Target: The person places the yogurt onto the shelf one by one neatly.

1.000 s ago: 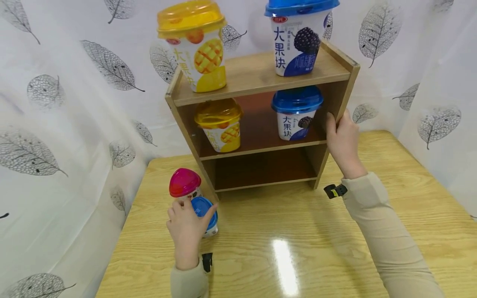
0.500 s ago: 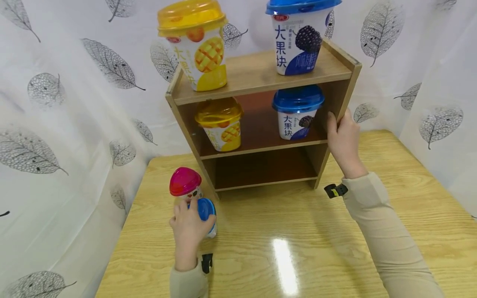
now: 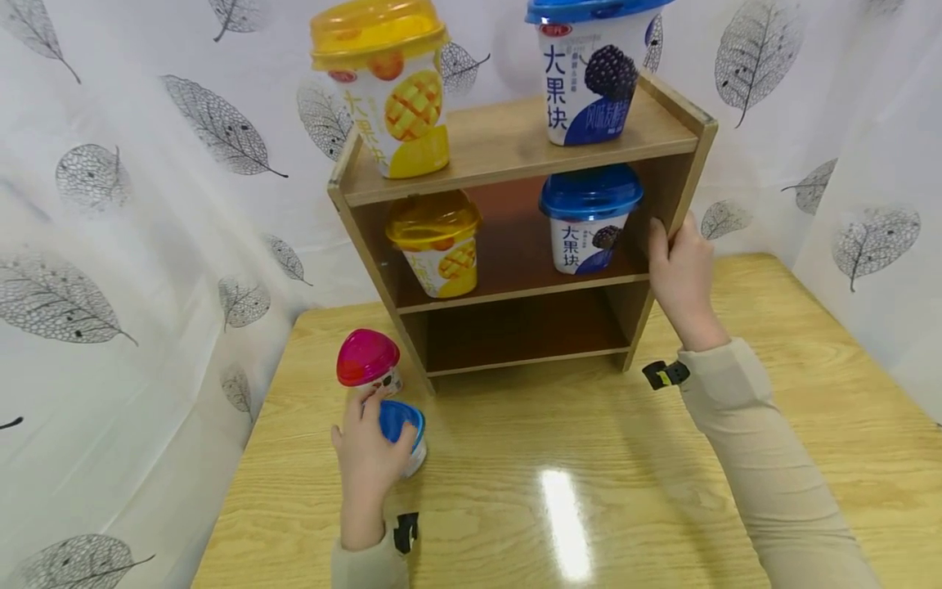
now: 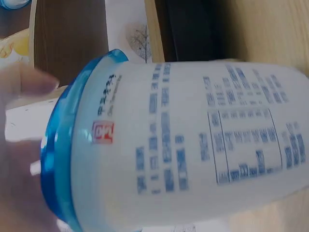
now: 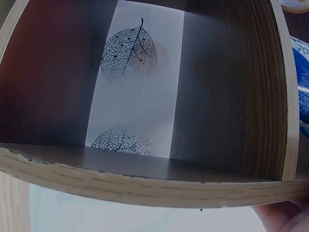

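Observation:
My left hand (image 3: 365,454) holds a yogurt cup with a blue lid (image 3: 400,420) from above, thumb on the right of the lid and fingers over its left. In the left wrist view the white back label of this yogurt cup (image 4: 183,145) fills the middle, with the blurred hand at its lid. Just behind it on the table stands a yogurt cup with a pink lid (image 3: 368,358). My right hand (image 3: 683,282) grips the right side panel of a small wooden shelf (image 3: 530,293), thumb on the front; its fingers are mostly hidden behind the panel.
Yellow-lidded mango yogurt cups stand on the left of the top board (image 3: 397,106) and middle board (image 3: 441,254). Blue-lidded blackberry ones stand on the right, above (image 3: 589,82) and below (image 3: 592,221). The shelf's lowest compartment is dark inside. A leaf-print curtain (image 3: 184,245) hangs behind the table (image 3: 486,491).
The blue-lidded yogurt cup in my left hand has shifted slightly toward me, and the fingers have moved over its lid. My right hand keeps its grip on the shelf.

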The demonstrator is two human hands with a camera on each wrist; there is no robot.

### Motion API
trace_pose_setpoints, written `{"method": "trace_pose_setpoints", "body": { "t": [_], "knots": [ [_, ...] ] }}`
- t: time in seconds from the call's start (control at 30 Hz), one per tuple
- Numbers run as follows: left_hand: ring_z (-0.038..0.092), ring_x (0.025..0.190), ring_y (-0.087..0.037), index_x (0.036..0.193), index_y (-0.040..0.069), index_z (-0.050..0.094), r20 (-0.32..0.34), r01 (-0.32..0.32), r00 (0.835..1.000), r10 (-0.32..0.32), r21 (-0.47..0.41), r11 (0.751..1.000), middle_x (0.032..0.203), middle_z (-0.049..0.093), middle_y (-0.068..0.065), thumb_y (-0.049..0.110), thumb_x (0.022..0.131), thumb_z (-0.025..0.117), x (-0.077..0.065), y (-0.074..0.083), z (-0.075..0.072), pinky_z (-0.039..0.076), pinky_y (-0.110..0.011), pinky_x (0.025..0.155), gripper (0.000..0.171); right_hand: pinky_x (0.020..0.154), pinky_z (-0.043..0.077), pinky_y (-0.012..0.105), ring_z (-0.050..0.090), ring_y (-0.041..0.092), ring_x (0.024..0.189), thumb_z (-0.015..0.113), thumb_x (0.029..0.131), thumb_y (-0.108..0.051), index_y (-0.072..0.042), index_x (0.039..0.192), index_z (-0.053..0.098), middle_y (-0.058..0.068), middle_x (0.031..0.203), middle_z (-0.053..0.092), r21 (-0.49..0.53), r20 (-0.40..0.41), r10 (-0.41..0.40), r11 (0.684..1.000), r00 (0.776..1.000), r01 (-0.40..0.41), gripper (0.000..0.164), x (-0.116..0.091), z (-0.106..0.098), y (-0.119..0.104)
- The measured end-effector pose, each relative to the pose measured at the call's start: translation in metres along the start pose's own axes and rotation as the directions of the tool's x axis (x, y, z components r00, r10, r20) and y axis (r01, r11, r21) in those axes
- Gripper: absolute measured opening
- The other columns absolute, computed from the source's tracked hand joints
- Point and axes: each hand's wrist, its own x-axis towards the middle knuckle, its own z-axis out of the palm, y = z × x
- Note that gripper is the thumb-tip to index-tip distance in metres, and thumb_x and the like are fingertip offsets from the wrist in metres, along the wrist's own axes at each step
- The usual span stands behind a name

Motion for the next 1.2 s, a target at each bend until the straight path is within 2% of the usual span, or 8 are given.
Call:
{"method": "trace_pose_setpoints", "body": {
  "t": [0.07, 0.13, 0.27, 0.43, 0.67, 0.9, 1.03, 1.2],
  "knots": [
    [0.04, 0.104, -0.036, 0.11, 0.001, 0.056, -0.079, 0.048, 0.996, -0.045, 0.03, 0.998, 0.114, 0.046, -0.018, 0.024, 0.072, 0.066, -0.003, 0.0, -0.001, 0.026, -0.058, 0.081, 0.045, 0.071, 0.046, 0.052, 0.057, 0.041, 0.087, 0.041, 0.092, -0.022, 0.01, 0.11, 0.049, 0.029, 0.101, 0.057, 0.009, 0.004, -0.003, 1.0, 1.0, 0.003, 0.037, 0.0, 0.001, 0.0],
    [0.039, 0.1, -0.035, 0.109, 0.001, 0.056, -0.112, 0.102, 0.989, -0.093, 0.079, 0.992, 0.11, 0.046, -0.019, 0.035, 0.074, 0.066, -0.006, 0.0, -0.002, 0.029, -0.053, 0.074, 0.05, 0.072, 0.046, 0.052, 0.057, 0.04, 0.087, 0.041, 0.092, -0.022, 0.009, 0.11, 0.049, 0.029, 0.101, 0.057, 0.016, 0.002, -0.005, 1.0, 1.0, 0.005, 0.037, 0.0, 0.001, 0.0],
    [0.035, 0.096, -0.037, 0.115, 0.002, 0.054, -0.058, 0.16, 0.987, -0.151, 0.194, 0.968, 0.107, 0.042, -0.023, 0.054, 0.076, 0.057, -0.007, 0.001, 0.0, 0.032, -0.051, 0.067, 0.065, 0.072, 0.046, 0.052, 0.057, 0.04, 0.087, 0.042, 0.092, -0.022, 0.009, 0.109, 0.049, 0.029, 0.099, 0.058, 0.008, -0.008, -0.012, 1.0, 1.0, 0.012, 0.036, 0.0, 0.002, 0.0],
    [0.033, 0.095, -0.037, 0.121, 0.006, 0.053, 0.01, 0.155, 0.987, -0.162, 0.235, 0.959, 0.11, 0.039, -0.024, 0.059, 0.08, 0.049, -0.006, 0.003, 0.004, 0.032, -0.05, 0.065, 0.067, 0.07, 0.047, 0.052, 0.058, 0.041, 0.083, 0.041, 0.092, -0.023, 0.01, 0.109, 0.049, 0.03, 0.097, 0.058, -0.005, 0.0, -0.007, 1.0, 1.0, 0.007, 0.037, 0.0, 0.001, -0.001],
    [0.034, 0.097, -0.037, 0.116, 0.007, 0.056, 0.041, 0.127, 0.989, -0.139, 0.222, 0.967, 0.112, 0.041, -0.022, 0.054, 0.082, 0.049, -0.005, 0.005, 0.007, 0.032, -0.055, 0.069, 0.059, 0.072, 0.046, 0.052, 0.058, 0.041, 0.086, 0.041, 0.092, -0.022, 0.009, 0.11, 0.049, 0.029, 0.1, 0.057, -0.003, 0.004, -0.002, 1.0, 1.0, 0.002, 0.037, -0.001, 0.001, -0.001],
    [0.037, 0.101, -0.038, 0.106, 0.004, 0.059, 0.046, 0.08, 0.995, -0.09, 0.184, 0.98, 0.108, 0.046, -0.022, 0.04, 0.08, 0.061, -0.003, 0.005, 0.004, 0.026, -0.061, 0.076, 0.044, 0.072, 0.046, 0.052, 0.057, 0.04, 0.087, 0.04, 0.092, -0.022, 0.009, 0.109, 0.048, 0.029, 0.1, 0.057, 0.005, -0.002, 0.009, 1.0, 1.0, -0.009, 0.036, -0.001, 0.0, -0.002],
    [0.041, 0.101, -0.038, 0.102, 0.004, 0.061, 0.058, 0.015, 0.998, -0.024, 0.148, 0.989, 0.105, 0.049, -0.021, 0.025, 0.077, 0.067, -0.003, 0.002, 0.0, 0.025, -0.064, 0.078, 0.033, 0.073, 0.046, 0.051, 0.057, 0.04, 0.088, 0.04, 0.093, -0.023, 0.008, 0.111, 0.048, 0.029, 0.101, 0.057, -0.002, 0.004, 0.02, 1.0, 1.0, -0.02, 0.037, -0.001, 0.0, -0.003],
    [0.045, 0.102, -0.038, 0.101, 0.002, 0.061, 0.106, -0.085, 0.991, 0.08, 0.048, 0.995, 0.105, 0.052, -0.019, 0.004, 0.073, 0.064, -0.002, -0.004, -0.005, 0.012, -0.072, 0.084, 0.029, 0.073, 0.046, 0.051, 0.057, 0.04, 0.088, 0.04, 0.093, -0.022, 0.009, 0.111, 0.048, 0.029, 0.101, 0.057, -0.004, 0.007, 0.023, 1.0, 1.0, -0.023, 0.037, -0.001, 0.0, -0.003]
  ]
}}
